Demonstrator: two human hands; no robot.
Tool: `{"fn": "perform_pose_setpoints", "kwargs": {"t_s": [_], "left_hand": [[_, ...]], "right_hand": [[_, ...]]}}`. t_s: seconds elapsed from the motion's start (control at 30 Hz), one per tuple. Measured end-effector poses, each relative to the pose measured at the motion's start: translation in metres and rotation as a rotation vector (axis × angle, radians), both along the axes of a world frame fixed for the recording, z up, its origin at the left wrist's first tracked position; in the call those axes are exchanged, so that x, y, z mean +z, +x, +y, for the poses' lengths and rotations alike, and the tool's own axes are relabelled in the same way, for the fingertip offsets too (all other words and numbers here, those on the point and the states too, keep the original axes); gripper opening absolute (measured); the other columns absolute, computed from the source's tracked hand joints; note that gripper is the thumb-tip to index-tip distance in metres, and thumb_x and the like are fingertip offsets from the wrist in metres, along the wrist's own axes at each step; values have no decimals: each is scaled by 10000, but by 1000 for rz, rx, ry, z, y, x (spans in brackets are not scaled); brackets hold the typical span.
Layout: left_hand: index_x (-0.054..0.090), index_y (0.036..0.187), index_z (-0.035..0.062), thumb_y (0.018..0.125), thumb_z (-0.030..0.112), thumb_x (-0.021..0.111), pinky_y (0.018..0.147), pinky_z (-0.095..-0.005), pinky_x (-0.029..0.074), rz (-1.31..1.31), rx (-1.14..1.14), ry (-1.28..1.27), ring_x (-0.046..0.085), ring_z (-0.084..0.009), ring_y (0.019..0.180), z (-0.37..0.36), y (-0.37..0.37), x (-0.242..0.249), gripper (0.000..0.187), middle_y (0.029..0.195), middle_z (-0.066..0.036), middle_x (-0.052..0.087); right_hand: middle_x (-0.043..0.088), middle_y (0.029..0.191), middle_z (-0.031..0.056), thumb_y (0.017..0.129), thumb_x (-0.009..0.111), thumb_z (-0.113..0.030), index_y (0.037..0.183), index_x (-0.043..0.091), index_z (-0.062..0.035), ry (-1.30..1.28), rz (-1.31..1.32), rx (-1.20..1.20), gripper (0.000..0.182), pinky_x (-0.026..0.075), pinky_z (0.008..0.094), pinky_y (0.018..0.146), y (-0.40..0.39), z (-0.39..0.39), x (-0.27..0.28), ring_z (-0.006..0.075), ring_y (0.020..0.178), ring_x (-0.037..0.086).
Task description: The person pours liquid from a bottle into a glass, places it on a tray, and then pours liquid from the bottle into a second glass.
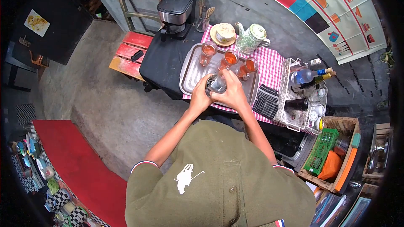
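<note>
My left hand (200, 96) and my right hand (232, 89) are both closed around a clear glass (216, 84), one from each side. They hold it over the near part of a silver metal tray (188, 73). Beyond my hands, three glasses with a reddish drink stand on the tray: a left glass (208, 52), a middle glass (229, 59) and a right glass (249, 66). My fingers cover part of the held glass, and I cannot make out clearly what is in it.
Behind the tray are a green patterned teapot (252, 38), a lidded bowl on a saucer (224, 34) and a black coffee maker (176, 10). To the right, a white wire basket (290, 115) holds bottles, beside a dark checked cloth (266, 101). A red chair (136, 46) stands left.
</note>
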State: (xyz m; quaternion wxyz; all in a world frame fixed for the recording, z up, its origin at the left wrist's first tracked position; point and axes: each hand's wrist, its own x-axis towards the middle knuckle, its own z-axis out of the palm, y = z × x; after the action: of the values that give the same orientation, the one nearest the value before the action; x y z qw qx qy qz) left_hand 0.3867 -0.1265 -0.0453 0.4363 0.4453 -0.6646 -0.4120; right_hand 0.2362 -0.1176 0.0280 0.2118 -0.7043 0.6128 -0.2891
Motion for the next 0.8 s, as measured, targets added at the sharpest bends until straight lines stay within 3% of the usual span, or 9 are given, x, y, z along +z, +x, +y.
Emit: {"fn": "perform_pose_setpoints", "kwargs": {"t_s": [0.17, 0.27, 0.37, 0.47, 0.8], "left_hand": [[515, 1347, 18, 666, 97, 822, 993, -424, 492, -10, 3, 0, 611, -366, 1186, 0, -1, -2, 751, 1262, -199, 625], [512, 1352, 19, 653, 94, 829, 993, -423, 492, -9, 8, -3, 611, -364, 1187, 0, -3, -3, 771, 1264, -198, 624], [507, 1359, 20, 639, 86, 836, 997, -423, 490, -3, 7, 4, 608, -364, 1193, 0, -3, -2, 794, 1271, -198, 620], [500, 1365, 21, 630, 77, 836, 1006, -424, 485, 4, 1, 15, 601, -368, 1202, 0, -4, -3, 810, 1278, -199, 615], [499, 1363, 7, 600, 64, 835, 1027, -422, 475, 15, 15, 9, 587, -373, 1223, -2, -7, -6, 836, 1300, -208, 601]], "right_hand": [[594, 1065, 202, 603, 806, -268, 1244, 531, 13, 18, 27, 22, 752, 501, 457, 889, -3, -2, 2, 377, 1022, 611], [548, 971, 191, 575, 799, -284, 1090, 527, -28, -49, -10, 47, 636, 474, 516, 831, -4, -4, -1, 424, 951, 572], [548, 973, 197, 574, 800, -283, 1088, 527, -24, -46, 1, 57, 637, 472, 521, 828, -5, -5, 0, 428, 955, 571], [587, 1098, 223, 610, 797, -290, 1251, 510, 23, 94, 72, 64, 769, 481, 479, 920, -6, -7, 9, 414, 1053, 588], [570, 1080, 218, 573, 789, -314, 1217, 518, 18, 73, 127, 92, 773, 483, 485, 902, -7, -13, 11, 409, 1043, 582]]}}
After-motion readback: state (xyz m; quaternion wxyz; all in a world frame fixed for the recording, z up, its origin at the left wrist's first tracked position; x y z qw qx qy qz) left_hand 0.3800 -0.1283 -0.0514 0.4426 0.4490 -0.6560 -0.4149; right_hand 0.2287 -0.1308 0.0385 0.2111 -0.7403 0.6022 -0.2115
